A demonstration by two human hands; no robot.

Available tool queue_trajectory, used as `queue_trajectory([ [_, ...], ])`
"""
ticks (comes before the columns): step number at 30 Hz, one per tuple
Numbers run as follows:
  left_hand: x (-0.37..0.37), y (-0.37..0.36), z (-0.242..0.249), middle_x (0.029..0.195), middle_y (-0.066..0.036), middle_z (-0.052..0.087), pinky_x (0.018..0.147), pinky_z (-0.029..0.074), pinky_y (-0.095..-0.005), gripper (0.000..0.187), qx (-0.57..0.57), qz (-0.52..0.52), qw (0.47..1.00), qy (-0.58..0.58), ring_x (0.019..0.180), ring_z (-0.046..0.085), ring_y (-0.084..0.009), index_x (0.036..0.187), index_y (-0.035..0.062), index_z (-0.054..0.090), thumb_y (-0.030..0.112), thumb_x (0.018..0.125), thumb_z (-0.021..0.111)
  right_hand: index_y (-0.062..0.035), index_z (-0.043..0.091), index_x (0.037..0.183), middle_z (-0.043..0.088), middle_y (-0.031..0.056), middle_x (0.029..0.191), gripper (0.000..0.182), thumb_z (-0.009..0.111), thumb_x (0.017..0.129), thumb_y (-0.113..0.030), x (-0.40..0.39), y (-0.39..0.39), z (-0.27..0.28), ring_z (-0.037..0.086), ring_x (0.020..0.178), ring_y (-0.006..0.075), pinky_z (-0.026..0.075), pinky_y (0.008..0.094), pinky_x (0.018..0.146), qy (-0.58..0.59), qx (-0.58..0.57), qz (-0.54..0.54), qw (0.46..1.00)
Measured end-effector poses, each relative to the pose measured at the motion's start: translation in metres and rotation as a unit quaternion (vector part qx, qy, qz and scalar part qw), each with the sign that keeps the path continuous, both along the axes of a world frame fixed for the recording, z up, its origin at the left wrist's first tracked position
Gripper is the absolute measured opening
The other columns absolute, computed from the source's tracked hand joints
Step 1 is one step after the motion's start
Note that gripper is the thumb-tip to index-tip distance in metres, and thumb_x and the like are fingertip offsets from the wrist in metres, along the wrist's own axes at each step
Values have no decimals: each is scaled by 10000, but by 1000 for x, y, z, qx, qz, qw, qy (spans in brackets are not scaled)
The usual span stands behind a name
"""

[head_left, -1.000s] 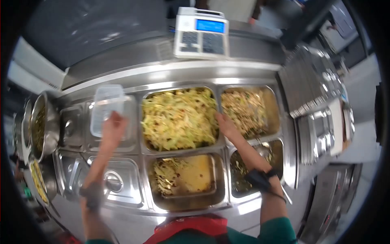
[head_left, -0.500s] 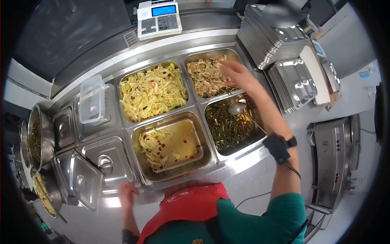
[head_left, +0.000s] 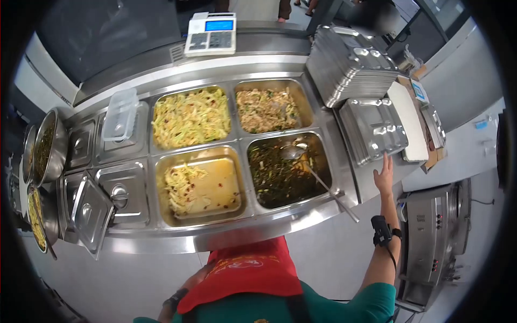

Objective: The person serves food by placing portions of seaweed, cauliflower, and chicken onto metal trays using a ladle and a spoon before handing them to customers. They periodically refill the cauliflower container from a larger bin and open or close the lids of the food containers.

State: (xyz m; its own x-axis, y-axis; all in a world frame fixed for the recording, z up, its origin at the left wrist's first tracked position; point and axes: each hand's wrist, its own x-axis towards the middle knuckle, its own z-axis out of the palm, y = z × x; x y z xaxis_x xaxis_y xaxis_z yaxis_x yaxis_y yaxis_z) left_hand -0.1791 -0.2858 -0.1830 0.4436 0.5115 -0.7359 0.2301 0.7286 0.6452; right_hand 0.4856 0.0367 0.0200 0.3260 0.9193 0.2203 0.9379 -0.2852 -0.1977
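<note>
My right hand [head_left: 384, 175] is at the near edge of a low stack of compartment trays [head_left: 371, 132], fingers stretched out and nothing in them. Down by the red apron [head_left: 250, 272] is my left hand [head_left: 198, 278], its fingers hidden against the cloth. To the left of my right hand, a long-handled ladle [head_left: 328, 188] lies with its bowl in a pan of dark green shredded food [head_left: 272, 169]. Behind that pan, another holds chopped meat-like food [head_left: 266, 109].
Shredded cabbage [head_left: 191, 118] fills one pan; a shallower portion [head_left: 180, 185] sits in liquid before it. Lidded pans [head_left: 124, 196], a clear plastic container [head_left: 119, 116] and metal bowls [head_left: 51, 156] stand left. A taller tray stack [head_left: 350, 67] and a keypad device [head_left: 211, 35] are behind.
My right hand has moved from over the chopped-food pan, right and toward me, to the tray stack. My left hand has drawn back from the counter to the apron. The view has shifted.
</note>
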Motion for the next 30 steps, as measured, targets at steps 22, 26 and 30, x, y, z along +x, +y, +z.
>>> queue_trajectory([
  [22, 492, 356, 236, 1150, -142, 546, 822, 497, -389, 513, -46, 256, 880, -397, 1019, 560, -242, 1235, 11, 433, 389, 895, 497, -72, 628, 788, 605, 47, 773, 171, 715, 646, -112, 61, -1, 72, 581, 670, 216, 464, 322, 580, 85, 129, 488, 859],
  [26, 498, 347, 199, 1053, -124, 593, 800, 507, -374, 444, 39, 307, 929, -205, 943, 593, -216, 1183, -2, 478, 225, 830, 623, -68, 642, 875, 593, 53, 879, 219, 705, 668, -103, 35, -49, 43, 576, 759, 232, 460, 331, 609, 84, 179, 492, 848],
  [30, 441, 283, 205, 904, -103, 637, 697, 516, -287, 293, 78, 397, 875, -267, 769, 634, -178, 1057, -17, 569, 96, 796, 637, -71, 594, 1022, 547, 124, 974, 331, 669, 701, -108, 12, -100, 16, 564, 836, 298, 459, 384, 664, 127, 66, 595, 791],
])
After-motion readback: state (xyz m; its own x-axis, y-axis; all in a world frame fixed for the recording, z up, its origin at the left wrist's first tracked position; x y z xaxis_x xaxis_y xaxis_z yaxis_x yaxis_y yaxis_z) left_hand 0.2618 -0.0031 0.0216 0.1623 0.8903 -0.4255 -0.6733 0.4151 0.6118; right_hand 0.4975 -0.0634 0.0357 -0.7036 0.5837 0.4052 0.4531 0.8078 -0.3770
